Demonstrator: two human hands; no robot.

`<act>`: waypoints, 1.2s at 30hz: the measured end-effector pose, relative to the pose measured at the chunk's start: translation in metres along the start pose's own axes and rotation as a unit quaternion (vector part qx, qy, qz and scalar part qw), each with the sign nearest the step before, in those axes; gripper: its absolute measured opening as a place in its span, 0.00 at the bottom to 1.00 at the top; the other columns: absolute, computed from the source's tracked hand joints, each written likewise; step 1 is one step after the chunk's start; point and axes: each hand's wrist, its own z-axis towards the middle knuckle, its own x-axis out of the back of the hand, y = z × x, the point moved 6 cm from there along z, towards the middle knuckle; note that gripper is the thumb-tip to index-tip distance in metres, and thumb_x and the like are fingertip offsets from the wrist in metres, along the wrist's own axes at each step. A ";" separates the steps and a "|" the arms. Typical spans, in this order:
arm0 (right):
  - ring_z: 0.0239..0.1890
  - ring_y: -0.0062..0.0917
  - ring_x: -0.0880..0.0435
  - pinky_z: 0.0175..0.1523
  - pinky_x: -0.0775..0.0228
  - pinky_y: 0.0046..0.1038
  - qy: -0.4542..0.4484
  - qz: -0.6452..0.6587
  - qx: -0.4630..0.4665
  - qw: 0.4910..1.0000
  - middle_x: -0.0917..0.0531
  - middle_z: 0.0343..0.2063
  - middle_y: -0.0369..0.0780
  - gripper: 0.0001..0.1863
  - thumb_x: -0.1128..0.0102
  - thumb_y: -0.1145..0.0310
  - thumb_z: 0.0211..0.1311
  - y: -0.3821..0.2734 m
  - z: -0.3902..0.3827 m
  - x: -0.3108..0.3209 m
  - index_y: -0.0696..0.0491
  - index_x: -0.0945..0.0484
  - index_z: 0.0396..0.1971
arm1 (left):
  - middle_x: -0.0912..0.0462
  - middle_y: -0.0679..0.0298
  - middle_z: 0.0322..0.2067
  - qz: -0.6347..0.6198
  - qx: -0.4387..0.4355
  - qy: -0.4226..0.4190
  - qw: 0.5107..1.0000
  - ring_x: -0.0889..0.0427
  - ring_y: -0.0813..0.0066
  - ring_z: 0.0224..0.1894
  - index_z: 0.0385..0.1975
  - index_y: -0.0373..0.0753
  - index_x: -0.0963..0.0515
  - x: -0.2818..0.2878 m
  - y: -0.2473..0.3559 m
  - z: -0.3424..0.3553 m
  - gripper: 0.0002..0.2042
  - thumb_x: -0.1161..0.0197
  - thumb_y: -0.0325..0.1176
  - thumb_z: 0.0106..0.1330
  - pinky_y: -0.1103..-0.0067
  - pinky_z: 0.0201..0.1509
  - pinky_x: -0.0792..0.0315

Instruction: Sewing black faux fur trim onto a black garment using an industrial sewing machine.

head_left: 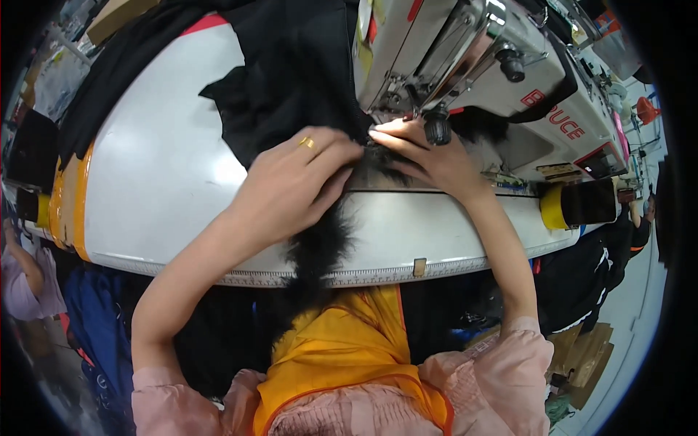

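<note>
A black garment piece (pixel 291 87) lies on the sewing table, its right edge running up to the needle area of a white sewing machine (pixel 465 80). My left hand (pixel 291 182), a ring on one finger, is closed on a black fur trim (pixel 320 247) just left of the needle. The trim hangs below this hand over the table's front edge. My right hand (pixel 443 163) is beside the needle, its fingers reaching left under the machine head and gripping the trim where it meets the cloth. The fingertips partly hide the stitching spot.
A measuring tape (pixel 378 276) runs along the front edge of the white table (pixel 160 160). Yellow-banded dark cylinder (pixel 574 206) sits at the right end. Dark cloth (pixel 131 80) covers the far left edge. Cardboard (pixel 582 356) stands on the floor at lower right.
</note>
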 end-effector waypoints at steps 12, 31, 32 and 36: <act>0.35 0.24 0.23 0.40 0.28 0.24 0.010 -0.024 -0.029 0.999 0.22 0.33 0.30 0.21 0.39 0.75 0.42 0.008 0.004 -0.013 0.44 0.22 0.41 | 0.24 0.60 0.36 0.042 0.008 -0.002 0.999 0.23 0.63 0.39 0.30 0.36 0.25 -0.039 -0.043 0.000 0.07 0.40 0.33 0.55 0.74 0.40 0.27; 0.30 0.26 0.25 0.33 0.31 0.25 0.035 -0.091 -0.068 0.993 0.24 0.28 0.32 0.06 0.43 0.72 0.43 0.024 -0.008 0.005 0.50 0.24 0.26 | 0.28 0.54 0.33 -0.010 0.053 -0.058 0.997 0.26 0.58 0.33 0.28 0.38 0.21 -0.047 -0.082 0.013 0.07 0.35 0.35 0.54 0.69 0.38 0.30; 0.30 0.26 0.25 0.33 0.31 0.25 0.041 -0.098 -0.066 0.992 0.24 0.29 0.32 0.06 0.43 0.72 0.43 0.022 -0.006 0.005 0.50 0.24 0.26 | 0.28 0.53 0.34 0.005 0.043 -0.052 0.998 0.26 0.57 0.32 0.27 0.38 0.21 -0.047 -0.082 0.013 0.07 0.36 0.35 0.55 0.69 0.37 0.30; 0.31 0.27 0.24 0.33 0.30 0.24 0.065 -0.104 -0.056 0.991 0.24 0.29 0.33 0.07 0.43 0.73 0.42 0.021 -0.006 0.004 0.51 0.24 0.26 | 0.28 0.51 0.34 -0.010 0.012 -0.029 0.999 0.26 0.57 0.31 0.27 0.38 0.21 -0.044 -0.077 0.016 0.08 0.36 0.36 0.55 0.68 0.36 0.30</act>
